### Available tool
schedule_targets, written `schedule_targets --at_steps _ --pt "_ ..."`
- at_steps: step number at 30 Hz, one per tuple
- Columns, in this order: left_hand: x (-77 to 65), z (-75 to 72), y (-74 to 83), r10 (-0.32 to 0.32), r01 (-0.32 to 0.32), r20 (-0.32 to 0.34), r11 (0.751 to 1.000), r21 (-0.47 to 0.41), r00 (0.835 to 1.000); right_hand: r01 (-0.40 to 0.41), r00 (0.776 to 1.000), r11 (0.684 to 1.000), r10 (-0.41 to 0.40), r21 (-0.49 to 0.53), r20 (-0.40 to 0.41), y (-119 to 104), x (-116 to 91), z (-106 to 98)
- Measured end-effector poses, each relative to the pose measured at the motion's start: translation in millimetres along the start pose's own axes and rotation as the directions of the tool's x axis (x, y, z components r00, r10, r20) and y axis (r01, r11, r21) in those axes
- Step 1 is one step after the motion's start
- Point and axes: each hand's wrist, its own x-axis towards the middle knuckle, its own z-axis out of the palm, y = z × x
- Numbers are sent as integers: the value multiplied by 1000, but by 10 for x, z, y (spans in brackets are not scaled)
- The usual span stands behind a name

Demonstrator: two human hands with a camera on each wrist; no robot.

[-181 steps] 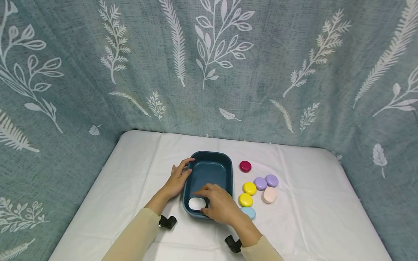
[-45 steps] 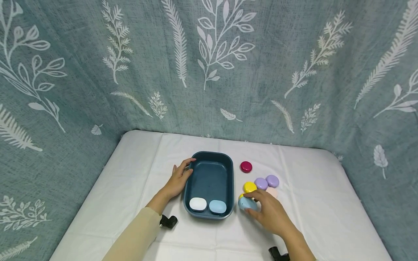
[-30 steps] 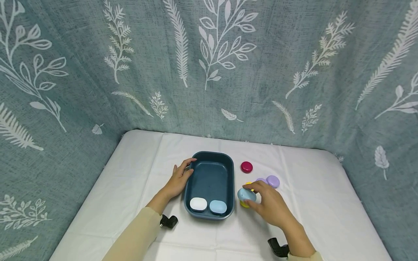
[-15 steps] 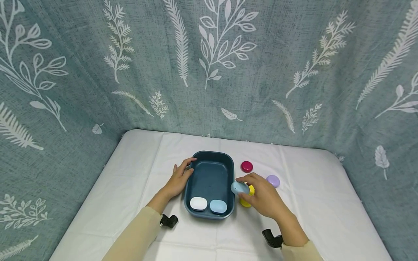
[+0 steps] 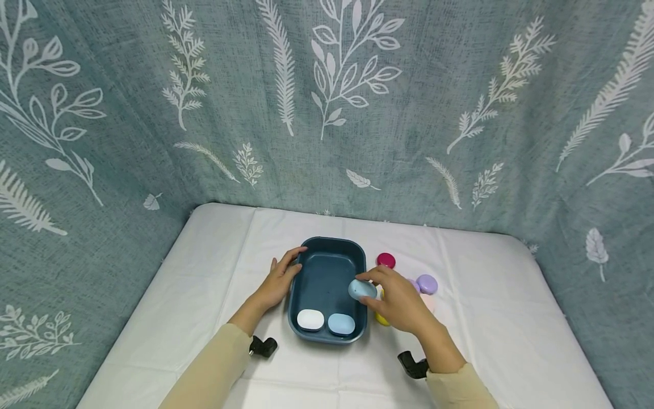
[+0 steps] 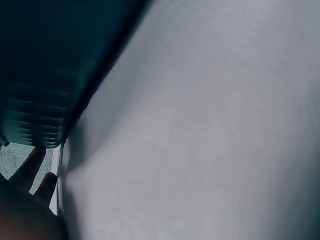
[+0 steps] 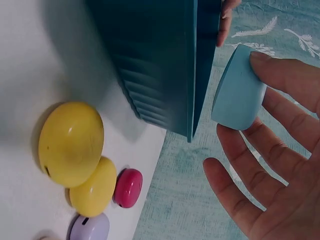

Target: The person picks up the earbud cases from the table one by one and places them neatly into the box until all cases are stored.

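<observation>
My right hand (image 5: 401, 298) pinches a light blue rounded block (image 7: 239, 92), soap-like with one flat face, between thumb and fingertips. In the head view it hangs over the right side of a dark teal rectangular bin (image 5: 327, 278). My left hand (image 5: 276, 284) rests against the bin's left wall, its fingertips at the rim and fairly straight. Inside the bin's near end, a white oval block (image 5: 310, 320) and another light blue oval block (image 5: 341, 324) lie side by side. The left wrist view shows the left fingers (image 6: 31, 167) along the bin's outer side.
Right of the bin lie yellow ovals (image 7: 71, 144), a dark red round piece (image 5: 386, 261), purple pieces (image 5: 427, 284) and a pale pink piece (image 5: 428, 302), partly behind the right hand. A white cloth (image 5: 490, 318) covers the table; a patterned curtain (image 5: 388, 142) stands behind.
Since six seconds ago, a light blue block has come to lie beside the white one. My right hand has lifted another from beside the yellow pieces, leftward over the bin. The left hand has stayed.
</observation>
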Motion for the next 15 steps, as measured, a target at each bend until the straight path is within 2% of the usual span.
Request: schedule_targets --at_steps 5,11,15 --pt "-12 -10 -8 -13 13 2 999 -51 1000 15 1000 1000 -15 4 2 -7 46 51" --pt "-33 -21 -10 -27 29 13 982 -187 1000 19 1000 999 -19 31 1 -6 78 120" --pt "-22 -29 -8 -25 27 12 979 -201 1000 6 1000 999 -7 35 15 -9 93 151"
